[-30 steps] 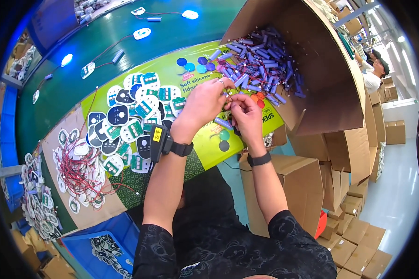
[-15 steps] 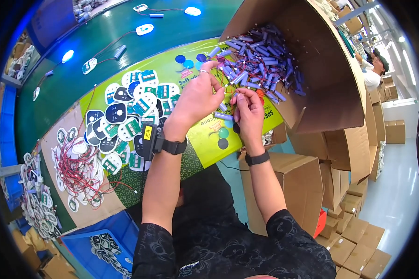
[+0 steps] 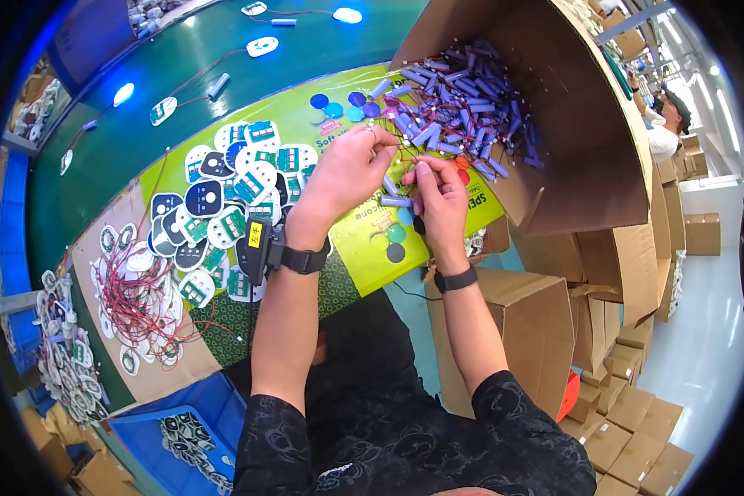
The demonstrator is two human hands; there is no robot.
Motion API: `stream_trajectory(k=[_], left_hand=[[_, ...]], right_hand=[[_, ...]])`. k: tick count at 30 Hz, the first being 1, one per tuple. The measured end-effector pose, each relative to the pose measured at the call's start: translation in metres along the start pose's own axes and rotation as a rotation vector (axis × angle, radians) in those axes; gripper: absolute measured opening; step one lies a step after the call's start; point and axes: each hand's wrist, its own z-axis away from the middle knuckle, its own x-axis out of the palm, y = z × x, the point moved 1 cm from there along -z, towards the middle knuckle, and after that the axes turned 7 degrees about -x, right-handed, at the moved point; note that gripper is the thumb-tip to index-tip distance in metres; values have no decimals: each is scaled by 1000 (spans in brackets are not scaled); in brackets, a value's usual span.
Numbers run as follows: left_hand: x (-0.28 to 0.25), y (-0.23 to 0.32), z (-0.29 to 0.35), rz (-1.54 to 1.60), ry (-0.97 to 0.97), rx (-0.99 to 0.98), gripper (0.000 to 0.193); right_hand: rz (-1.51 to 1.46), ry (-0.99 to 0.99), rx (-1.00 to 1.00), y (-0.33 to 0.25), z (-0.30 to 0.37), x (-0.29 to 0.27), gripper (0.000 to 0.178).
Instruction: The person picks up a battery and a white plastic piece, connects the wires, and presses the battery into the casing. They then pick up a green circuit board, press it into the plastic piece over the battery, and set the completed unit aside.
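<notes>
My left hand (image 3: 351, 175) is closed, thumb and forefinger pinching a thin wire in front of the pile. Close beside it my right hand (image 3: 440, 197) pinches thin wire too; the very ends are hidden by the fingers. Purple cylindrical batteries (image 3: 469, 106) with red and dark leads lie heaped at the mouth of a cardboard box. One loose battery (image 3: 395, 201) lies on the yellow-green printed sheet (image 3: 351, 244), just left of my right hand. Left of my left wrist are piled white and black rounded panels, some showing green circuit boards (image 3: 226, 225).
The big cardboard box (image 3: 583, 124) stands on its side at right. Red-wired white discs (image 3: 145, 289) lie at left on cardboard. Lit units sit on the green conveyor belt (image 3: 186, 58). A blue bin (image 3: 153, 430) is lower left, and another person (image 3: 665, 124) is far right.
My left hand has shifted slightly, its fingers drawing together near the right hand's. The right fingers have turned a little. The lit units on the belt have slid slightly right.
</notes>
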Motion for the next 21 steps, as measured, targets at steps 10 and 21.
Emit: stream_trajectory(k=[10, 21], left_hand=[[-12, 6, 0, 29, 21, -106, 26], [-18, -9, 0, 323, -147, -194, 26]], right_hand=[[64, -100, 17, -1, 2, 3, 23], [-10, -57, 36, -3, 2, 1, 20]])
